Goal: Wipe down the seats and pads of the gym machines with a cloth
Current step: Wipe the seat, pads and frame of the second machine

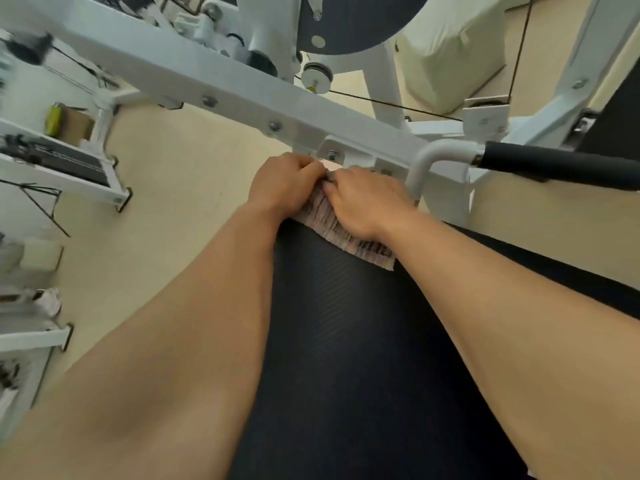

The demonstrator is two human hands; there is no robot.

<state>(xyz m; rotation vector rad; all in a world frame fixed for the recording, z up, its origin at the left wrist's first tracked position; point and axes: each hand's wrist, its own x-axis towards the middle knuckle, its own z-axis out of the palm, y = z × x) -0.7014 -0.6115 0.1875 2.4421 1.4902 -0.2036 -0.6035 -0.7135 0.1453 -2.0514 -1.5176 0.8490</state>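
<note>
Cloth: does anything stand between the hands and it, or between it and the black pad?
Nothing visible does. The left hand and right hand are directly on the cloth, which lies on the far end of the black pad, beside the white frame.

- The cloth (347, 238), pale pink with dark stripes, lay bunched at the centre of the frame, across the pad's far end.
- The pad (332, 341), black and finely ribbed, stretched from bottom centre up to the middle.
</note>
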